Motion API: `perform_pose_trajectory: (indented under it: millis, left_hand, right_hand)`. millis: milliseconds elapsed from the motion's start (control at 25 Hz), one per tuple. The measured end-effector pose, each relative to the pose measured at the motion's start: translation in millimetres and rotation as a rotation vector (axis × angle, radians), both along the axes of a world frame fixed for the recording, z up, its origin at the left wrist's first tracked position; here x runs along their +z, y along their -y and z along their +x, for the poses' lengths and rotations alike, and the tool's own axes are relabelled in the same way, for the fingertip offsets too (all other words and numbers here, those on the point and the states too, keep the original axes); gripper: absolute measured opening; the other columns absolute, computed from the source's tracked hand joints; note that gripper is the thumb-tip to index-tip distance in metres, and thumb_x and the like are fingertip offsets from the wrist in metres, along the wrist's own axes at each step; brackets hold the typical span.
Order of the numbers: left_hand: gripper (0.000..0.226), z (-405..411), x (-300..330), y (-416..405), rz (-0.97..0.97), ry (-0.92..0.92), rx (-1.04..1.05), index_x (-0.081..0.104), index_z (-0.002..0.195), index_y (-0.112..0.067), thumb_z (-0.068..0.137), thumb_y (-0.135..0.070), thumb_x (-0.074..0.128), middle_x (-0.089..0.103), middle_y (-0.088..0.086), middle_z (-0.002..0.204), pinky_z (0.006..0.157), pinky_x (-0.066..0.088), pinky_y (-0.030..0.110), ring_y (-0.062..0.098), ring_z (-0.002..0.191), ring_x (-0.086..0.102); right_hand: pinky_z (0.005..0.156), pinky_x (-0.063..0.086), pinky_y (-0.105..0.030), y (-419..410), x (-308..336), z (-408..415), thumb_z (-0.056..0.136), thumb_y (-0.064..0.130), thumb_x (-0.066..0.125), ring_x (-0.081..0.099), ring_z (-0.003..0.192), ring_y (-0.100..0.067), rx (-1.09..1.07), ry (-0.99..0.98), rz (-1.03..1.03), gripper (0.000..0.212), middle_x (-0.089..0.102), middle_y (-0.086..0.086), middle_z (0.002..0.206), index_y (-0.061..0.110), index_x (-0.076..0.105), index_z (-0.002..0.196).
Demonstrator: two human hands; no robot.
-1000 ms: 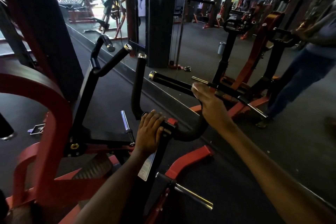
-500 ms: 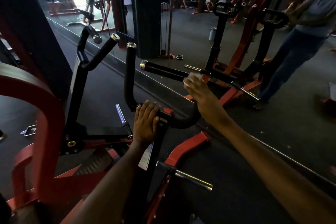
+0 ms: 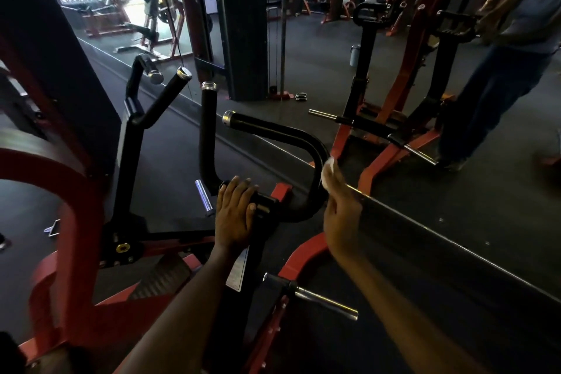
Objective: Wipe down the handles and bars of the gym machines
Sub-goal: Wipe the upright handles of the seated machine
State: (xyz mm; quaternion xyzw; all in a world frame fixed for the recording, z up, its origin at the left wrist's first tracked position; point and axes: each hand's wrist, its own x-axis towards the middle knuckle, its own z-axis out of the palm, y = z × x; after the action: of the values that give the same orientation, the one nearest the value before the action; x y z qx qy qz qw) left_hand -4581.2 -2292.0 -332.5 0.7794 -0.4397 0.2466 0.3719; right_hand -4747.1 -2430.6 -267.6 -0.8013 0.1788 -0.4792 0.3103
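Right hand (image 3: 341, 209) pinching white cloth (image 3: 328, 171) against curved handle (image 3: 315, 158), bar running up-left from there; left hand (image 3: 235, 215) closed on handle base.

The white cloth (image 3: 328, 172) is mostly hidden inside the right hand (image 3: 341, 209), and its contact with the curved black handle (image 3: 315, 161) cannot be made out. The left hand (image 3: 235, 215) covers the handle's base. The person standing at the right (image 3: 501, 48) is cut off by the frame's edge and blurred.
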Motion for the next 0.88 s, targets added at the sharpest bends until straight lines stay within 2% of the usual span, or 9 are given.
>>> perform_pose_trajectory:
  millis: [80,160,240,320,440,520,640,760,880]
  left_hand:
    - [0.039,0.4,1.0,-0.2,0.004,-0.01,0.003,0.054,0.125,-0.016,0.096,-0.028,0.03,0.056,0.011,0.132,0.118,0.015,0.039,0.029,0.137,0.036]
    - [0.04,0.8,0.0,-0.7,0.01,0.003,0.011,0.055,0.124,-0.014,0.097,-0.029,0.03,0.056,0.011,0.132,0.118,0.014,0.036,0.029,0.136,0.036]
    - [0.042,1.2,0.9,-1.2,0.021,0.001,0.004,0.055,0.125,-0.013,0.099,-0.032,0.028,0.054,0.011,0.134,0.118,0.012,0.034,0.029,0.137,0.035]
    - [0.045,1.1,-0.3,-1.5,0.025,-0.012,0.003,0.055,0.126,-0.013,0.101,-0.035,0.024,0.053,0.011,0.135,0.119,0.012,0.035,0.03,0.138,0.035]
    - [0.048,2.1,-3.1,-1.0,0.04,-0.007,0.012,0.056,0.125,-0.013,0.101,-0.037,0.021,0.053,0.011,0.135,0.119,0.013,0.039,0.029,0.138,0.034]
    - [0.05,3.5,-3.3,-0.7,0.053,-0.008,0.019,0.057,0.124,-0.012,0.101,-0.037,0.021,0.054,0.011,0.135,0.119,0.013,0.039,0.028,0.139,0.034]
    - [0.048,3.7,-4.7,-1.1,0.042,-0.012,0.011,0.058,0.124,-0.012,0.099,-0.035,0.024,0.055,0.01,0.134,0.118,0.014,0.038,0.028,0.138,0.035]
    - [0.043,4.3,-2.7,-1.3,0.028,-0.017,-0.013,0.054,0.125,-0.015,0.096,-0.03,0.028,0.055,0.011,0.134,0.117,0.018,0.043,0.028,0.138,0.035]
    - [0.041,2.6,-1.8,-1.7,0.015,-0.009,-0.034,0.052,0.126,-0.016,0.096,-0.03,0.028,0.057,0.012,0.132,0.114,0.021,0.047,0.029,0.136,0.036]
  right_hand:
    - [0.103,0.043,-0.037,-19.4,-22.5,-24.4,0.079,-0.022,0.052,0.048,0.125,-0.007,-0.039,0.043,0.085,0.051,0.053,-0.005,0.131,0.0,0.053,0.125]
    - [0.096,0.048,-0.031,-3.4,2.2,-15.9,0.083,-0.015,0.054,0.055,0.11,0.003,-0.077,0.143,0.28,0.038,0.061,0.0,0.116,0.001,0.06,0.117]
    - [0.091,0.049,-0.025,26.0,50.9,16.2,0.089,-0.002,0.054,0.062,0.101,-0.001,0.047,0.162,0.579,0.026,0.067,-0.002,0.111,0.004,0.065,0.113]
    - [0.086,0.05,-0.027,51.9,87.0,42.6,0.091,-0.001,0.047,0.066,0.094,-0.011,0.292,0.029,0.776,0.029,0.07,-0.007,0.103,0.004,0.068,0.11]
    - [0.075,0.052,-0.026,46.1,66.3,36.0,0.096,0.005,0.039,0.066,0.077,-0.014,0.378,0.008,0.949,0.027,0.069,-0.009,0.084,0.006,0.066,0.099]
    - [0.075,0.051,-0.024,20.5,30.1,13.9,0.097,0.006,0.038,0.065,0.078,-0.015,0.399,0.025,1.006,0.028,0.068,-0.009,0.084,-0.002,0.064,0.103]
    - [0.078,0.053,-0.028,24.2,18.0,7.7,0.091,-0.007,0.038,0.067,0.08,-0.017,0.476,-0.065,0.918,0.027,0.068,-0.013,0.09,-0.006,0.062,0.103]
    - [0.07,0.054,-0.026,58.5,47.6,19.9,0.092,-0.003,0.041,0.068,0.074,-0.016,0.459,0.073,1.119,0.025,0.071,-0.008,0.083,-0.002,0.062,0.105]
    - [0.076,0.053,-0.024,24.0,16.1,17.8,0.094,0.003,0.044,0.066,0.082,-0.015,0.348,0.055,1.032,0.024,0.071,-0.005,0.086,0.005,0.067,0.102]
